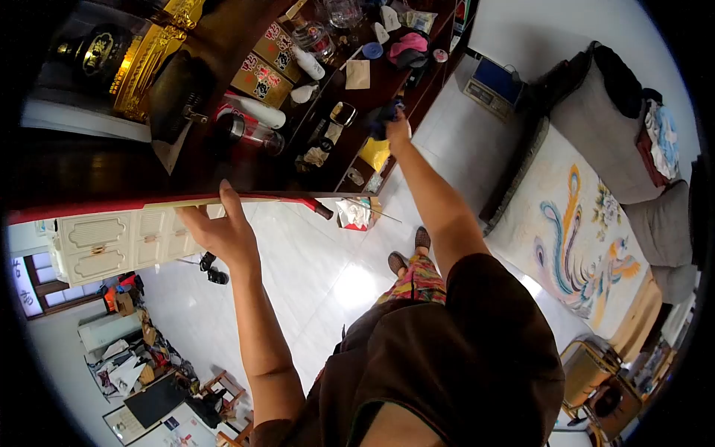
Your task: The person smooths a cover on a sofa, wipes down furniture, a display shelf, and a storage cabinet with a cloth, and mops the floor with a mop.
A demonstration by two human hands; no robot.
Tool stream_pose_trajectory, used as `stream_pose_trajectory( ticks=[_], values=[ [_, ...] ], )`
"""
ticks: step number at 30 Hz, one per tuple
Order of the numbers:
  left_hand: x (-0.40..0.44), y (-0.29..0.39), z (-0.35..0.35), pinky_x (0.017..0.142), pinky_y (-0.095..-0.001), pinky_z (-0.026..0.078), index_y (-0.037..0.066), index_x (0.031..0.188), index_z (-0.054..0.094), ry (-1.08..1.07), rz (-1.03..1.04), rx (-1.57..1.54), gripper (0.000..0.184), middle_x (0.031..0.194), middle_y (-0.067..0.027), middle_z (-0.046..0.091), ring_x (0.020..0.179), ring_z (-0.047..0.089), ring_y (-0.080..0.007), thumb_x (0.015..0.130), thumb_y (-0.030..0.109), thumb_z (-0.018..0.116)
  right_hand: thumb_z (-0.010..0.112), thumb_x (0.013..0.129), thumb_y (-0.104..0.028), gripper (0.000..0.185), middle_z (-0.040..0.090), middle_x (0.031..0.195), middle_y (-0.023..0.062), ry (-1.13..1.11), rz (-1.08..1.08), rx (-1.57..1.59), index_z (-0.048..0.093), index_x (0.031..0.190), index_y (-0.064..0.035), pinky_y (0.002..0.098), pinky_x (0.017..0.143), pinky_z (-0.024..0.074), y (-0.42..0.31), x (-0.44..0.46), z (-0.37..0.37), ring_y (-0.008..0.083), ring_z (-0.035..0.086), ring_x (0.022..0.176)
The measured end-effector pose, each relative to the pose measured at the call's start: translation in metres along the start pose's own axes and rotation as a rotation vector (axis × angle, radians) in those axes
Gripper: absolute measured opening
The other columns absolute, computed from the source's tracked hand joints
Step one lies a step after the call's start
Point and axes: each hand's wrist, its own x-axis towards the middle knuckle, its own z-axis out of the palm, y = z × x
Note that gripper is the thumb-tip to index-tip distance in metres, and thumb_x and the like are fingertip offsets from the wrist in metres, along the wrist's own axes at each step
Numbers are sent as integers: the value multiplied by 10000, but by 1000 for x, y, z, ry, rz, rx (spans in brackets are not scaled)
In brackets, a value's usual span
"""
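My right hand [399,132] is closed around a dark blue bunched cloth [384,121] over the right part of the dark wooden cabinet [313,180]. A yellow packet [375,154] lies just below that hand, in a narrow compartment with small clear items. My left hand [227,237] grips the cabinet's near edge, thumb on top and fingers bent under, by a pale yellow strip [175,203]. Behind its thumb stands a red-and-clear bottle [257,135], slightly blurred. Near the middle lie a watch-like item [342,114] and other small things.
Golden boxes [261,78], a white bottle [309,63] and a pink cloth [408,51] crowd the cabinet top. A scale [493,88] stands on the floor at the right, near a sofa with a phoenix-patterned cover [573,231]. White cupboards [112,242] stand left.
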Motion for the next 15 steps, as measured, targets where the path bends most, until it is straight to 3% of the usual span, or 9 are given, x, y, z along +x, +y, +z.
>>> stream_pose_trajectory(
  ticks=[2,3,4,5,7,9,11,13,15],
  values=[
    [-1,1,1,782,-413,486,-43,1067,527,-2,-17,11,342,973,-134,561,884,562,-264,874,179,701,546,792,56,492,649,1147,145,-92,-11,116,557,1263,-87,386,871,503,37,-18,20,292,623,1015],
    [-1,0,3,776,-407,485,-41,1070,529,13,-9,-42,342,974,-132,561,885,564,-264,872,179,701,547,789,49,467,667,1117,152,-111,113,202,559,1243,-64,364,851,505,-21,-77,5,289,641,989],
    [0,-1,5,771,-401,484,-39,1073,531,29,-1,-96,343,976,-129,562,886,566,-263,871,179,702,541,799,33,433,681,1030,169,-93,101,106,564,1222,-54,379,828,511,34,-69,25,307,650,941],
    [0,-2,6,765,-395,483,-38,1076,532,44,8,-148,343,977,-127,562,886,568,-263,870,178,702,544,782,38,498,672,1088,118,-182,127,3,554,1266,-77,332,847,513,24,-97,20,228,642,964],
    [-2,-8,5,754,-353,488,-33,1114,530,2,16,-52,319,1001,-135,568,871,572,-222,907,167,667,552,792,17,442,673,997,117,-391,14,-124,576,1230,-36,341,803,507,118,-104,41,216,632,901],
    [-1,-7,3,753,-341,493,-37,1081,540,3,58,21,295,969,-138,558,847,570,-215,917,175,664,549,783,12,388,678,971,111,-606,277,248,618,1164,-20,339,805,503,64,-155,20,218,626,867],
    [1,-8,4,750,-349,492,-38,1081,541,37,126,26,314,971,-146,554,844,571,-237,907,185,676,569,755,11,391,682,951,149,-585,5,-330,629,1141,-6,345,822,502,78,-160,16,284,648,909],
    [2,-9,1,790,-366,495,-46,1130,528,23,168,33,370,1025,-163,554,888,581,-256,893,187,690,585,736,11,425,678,958,177,-523,-162,-466,613,1161,0,351,833,503,20,-191,-8,319,651,950],
    [2,-8,-1,806,-368,494,-47,1190,502,-28,108,-54,420,1065,-167,549,912,582,-250,885,166,698,578,724,46,479,626,1112,199,-533,-224,-331,585,1200,-15,346,886,485,-1,-198,-16,331,611,1079]
  ],
)
